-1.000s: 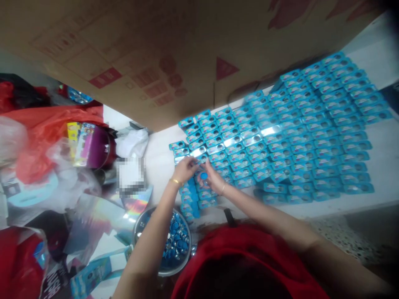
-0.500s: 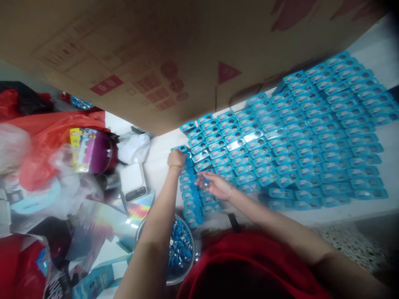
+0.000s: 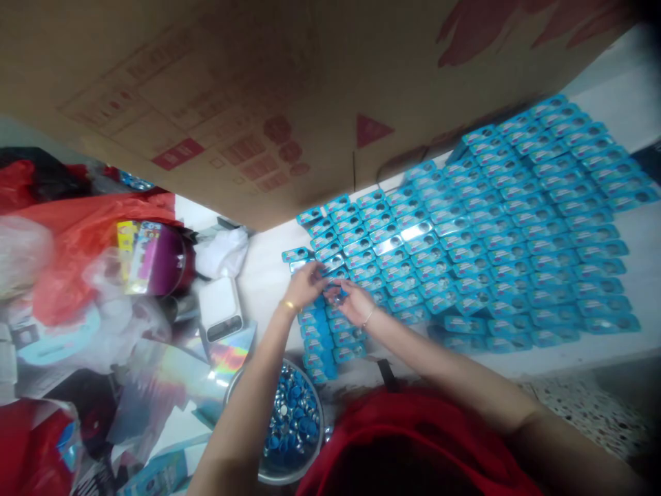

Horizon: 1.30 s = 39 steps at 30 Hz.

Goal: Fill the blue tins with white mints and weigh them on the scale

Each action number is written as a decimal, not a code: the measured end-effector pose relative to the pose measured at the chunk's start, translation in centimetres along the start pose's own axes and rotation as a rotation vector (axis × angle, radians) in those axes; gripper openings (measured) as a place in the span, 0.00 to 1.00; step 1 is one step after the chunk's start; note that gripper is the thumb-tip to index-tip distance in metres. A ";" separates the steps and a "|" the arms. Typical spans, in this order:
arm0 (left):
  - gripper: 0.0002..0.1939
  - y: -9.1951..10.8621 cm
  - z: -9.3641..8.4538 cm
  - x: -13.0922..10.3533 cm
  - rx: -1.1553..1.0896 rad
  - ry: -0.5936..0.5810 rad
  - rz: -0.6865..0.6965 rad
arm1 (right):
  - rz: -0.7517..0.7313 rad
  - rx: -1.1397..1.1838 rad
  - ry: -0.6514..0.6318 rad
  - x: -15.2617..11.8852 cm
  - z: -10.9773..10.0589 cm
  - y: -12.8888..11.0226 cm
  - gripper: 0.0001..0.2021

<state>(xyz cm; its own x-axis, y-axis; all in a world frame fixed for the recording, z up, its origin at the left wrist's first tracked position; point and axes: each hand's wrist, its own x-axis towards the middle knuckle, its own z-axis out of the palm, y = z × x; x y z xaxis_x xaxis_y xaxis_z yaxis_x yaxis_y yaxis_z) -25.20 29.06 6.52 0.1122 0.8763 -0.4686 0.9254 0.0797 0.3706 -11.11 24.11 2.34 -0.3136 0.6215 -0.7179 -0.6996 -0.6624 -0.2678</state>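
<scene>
My left hand point(image 3: 306, 284), a gold bangle at its wrist, is over the left end of the rows of small blue boxes point(image 3: 405, 281). Its fingers are bent together close to my right fingertips; whatever they pinch is too small to make out. Beside it, my right hand point(image 3: 355, 303) is half curled, palm turned inward, around small shiny silver-blue pieces point(image 3: 338, 299). Each blue box has a dark round spot on its face. Below my left forearm is a round bowl point(image 3: 321, 441) full of similar silver-blue pieces point(image 3: 293, 413).
A large cardboard carton point(image 3: 320, 89) stands along the back of the white table point(image 3: 268, 258). On the left are a white device point(image 3: 220, 308), a purple box point(image 3: 155, 255), red plastic bags point(image 3: 67, 255) and clear wrapping. A speckled floor point(image 3: 589, 413) shows at lower right.
My left hand has moved right and slightly down from the leftmost box to meet my right hand. My right hand stays nearly in place with the shiny pieces. The view has shifted slightly.
</scene>
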 end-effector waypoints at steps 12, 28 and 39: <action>0.12 -1.0 0.3 -0.3 0.000 0.241 0.102 | -0.083 -0.102 -0.006 0.9 1.7 0.0 0.06; 0.16 -4.9 -2.5 8.7 0.133 0.194 -0.331 | -0.270 -0.532 -0.016 1.5 -0.3 0.7 0.13; 0.20 -5.2 -1.9 7.2 0.020 0.344 -0.311 | -0.427 -0.605 -0.024 3.5 2.0 -0.3 0.11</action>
<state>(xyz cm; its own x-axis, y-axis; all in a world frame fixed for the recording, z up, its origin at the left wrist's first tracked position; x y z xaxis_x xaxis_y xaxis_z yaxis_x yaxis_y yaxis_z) -29.86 35.84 2.73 -0.2954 0.9191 -0.2608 0.9032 0.3577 0.2373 -13.28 27.37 1.20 -0.1121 0.8810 -0.4597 -0.2900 -0.4715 -0.8328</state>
